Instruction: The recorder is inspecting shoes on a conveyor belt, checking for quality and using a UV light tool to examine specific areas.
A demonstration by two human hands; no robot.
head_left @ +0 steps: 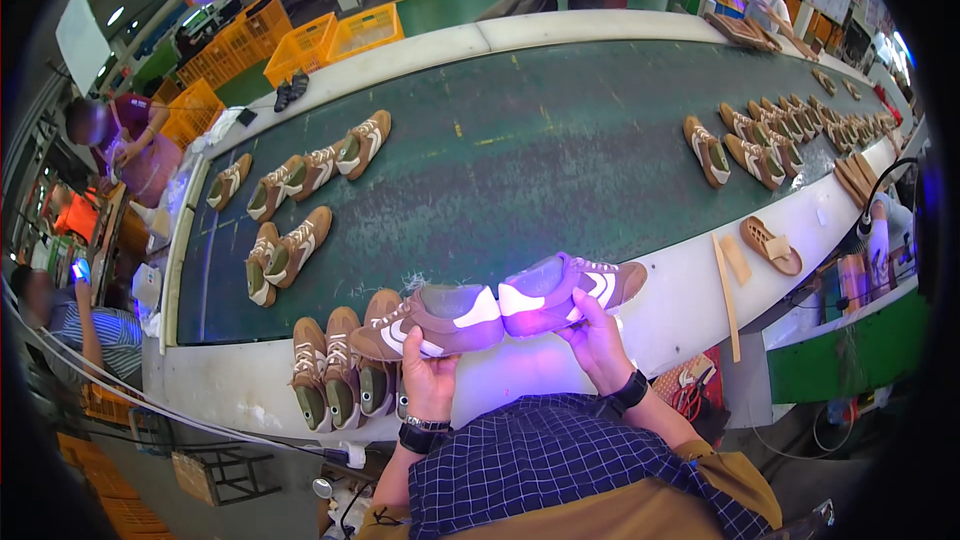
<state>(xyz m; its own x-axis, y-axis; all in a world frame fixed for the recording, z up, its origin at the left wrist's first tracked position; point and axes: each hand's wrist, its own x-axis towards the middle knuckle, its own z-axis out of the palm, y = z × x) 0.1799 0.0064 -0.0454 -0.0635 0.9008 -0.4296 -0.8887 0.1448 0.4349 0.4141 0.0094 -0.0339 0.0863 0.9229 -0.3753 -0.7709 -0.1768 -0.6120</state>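
Observation:
My left hand (430,380) is closed on a brown sneaker (425,322) with white chevron stripes, its toe pointing left. In my right hand (598,345) is a matching brown sneaker (625,283), toe to the right, gripped by thumb and fingers. The white heel patches of the two meet or nearly meet back to back above the white ledge (520,375). Purple light tints the right sneaker. Just left of my left hand, several laced sneakers (341,365) stand side by side on the ledge, one partly hidden behind the hand.
Across the green conveyor belt (520,170), several sneakers (310,170) sit at left and many more (785,125) at far right. A perforated brown shoe piece (770,245) and tan strips (727,295) lie on the right ledge. Yellow crates (365,30) stand behind; people work at both sides.

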